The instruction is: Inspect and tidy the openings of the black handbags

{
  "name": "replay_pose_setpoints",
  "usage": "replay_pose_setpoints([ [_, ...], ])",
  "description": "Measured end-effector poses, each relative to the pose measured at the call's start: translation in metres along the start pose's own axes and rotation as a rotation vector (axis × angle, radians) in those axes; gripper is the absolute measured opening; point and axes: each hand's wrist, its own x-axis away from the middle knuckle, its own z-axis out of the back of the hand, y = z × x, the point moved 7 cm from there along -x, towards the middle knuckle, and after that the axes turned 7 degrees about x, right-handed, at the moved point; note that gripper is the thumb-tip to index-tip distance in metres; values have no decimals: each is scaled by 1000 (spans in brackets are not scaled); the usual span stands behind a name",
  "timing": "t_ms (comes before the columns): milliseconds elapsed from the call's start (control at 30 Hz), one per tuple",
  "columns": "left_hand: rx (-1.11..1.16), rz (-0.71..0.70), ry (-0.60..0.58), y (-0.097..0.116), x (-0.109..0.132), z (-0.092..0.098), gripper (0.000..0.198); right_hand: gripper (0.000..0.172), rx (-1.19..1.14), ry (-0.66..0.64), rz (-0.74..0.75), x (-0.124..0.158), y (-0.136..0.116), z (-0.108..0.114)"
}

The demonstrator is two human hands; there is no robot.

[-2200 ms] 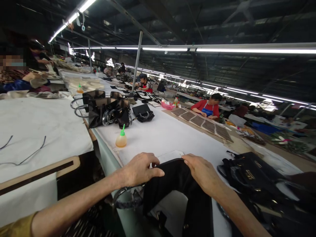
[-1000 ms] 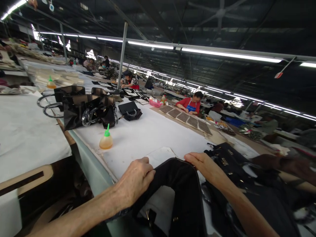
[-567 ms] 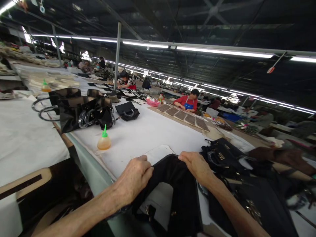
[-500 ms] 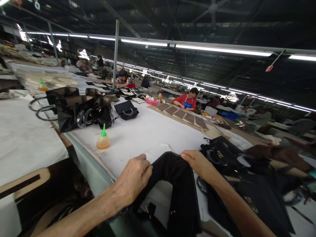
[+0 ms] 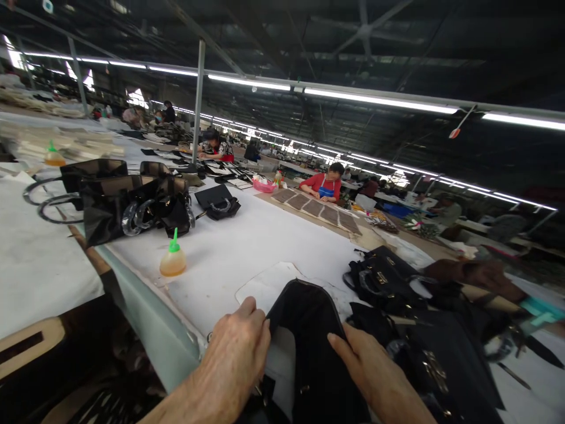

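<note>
A black handbag [image 5: 315,330] stands close in front of me at the table's near edge, its rim curving up away from me. My left hand [image 5: 236,347] is closed on the bag's left edge with curled fingers. On the opposite side my right hand [image 5: 368,359] grips the right edge, thumb on the inner face and fingers behind it, mostly hidden. Whitish material shows through the gap beside my left hand. Below, the lower part of the bag runs out of view.
Black handbags [image 5: 117,203] with looped handles stand at the table's left edge. Near them is a glue bottle [image 5: 173,259] with a green nozzle. More black bags [image 5: 436,347] lie at the right. Across the white table [image 5: 265,235], a person in red [image 5: 324,182] works beside brown panels [image 5: 313,209].
My right hand has moved down the bag's right edge from near its top. My left hand has shifted slightly lower. The bag's far rim stands more peaked, and the view has turned a little.
</note>
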Motion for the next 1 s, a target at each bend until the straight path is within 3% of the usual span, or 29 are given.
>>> replay_pose_setpoints([
  [167, 3, -49, 76, 10, -7, 26, 31, 29, 81, 90, 21, -9, -10, 33],
  [300, -113, -55, 151, 18, -20, 42, 31, 28, 165, 189, 127, -30, -29, 61],
  [433, -237, -9, 133, 2, -39, 29, 31, 29, 175, 171, 142, -66, -33, 44],
  [600, -185, 32, 193, -25, -50, 17, 36, 42, 130, 189, 106, -88, -26, 13],
  [800, 74, -59, 211, -29, -37, 23, 46, 53, -45, 181, 114, -78, -18, 16],
  [900, 144, -102, 193, -32, -26, 23, 43, 43, -254, 98, 144, -63, -17, 12],
  [1000, 145, -102, 174, -39, -19, 20, 39, 32, -268, 93, 160, -44, -22, 3],
])
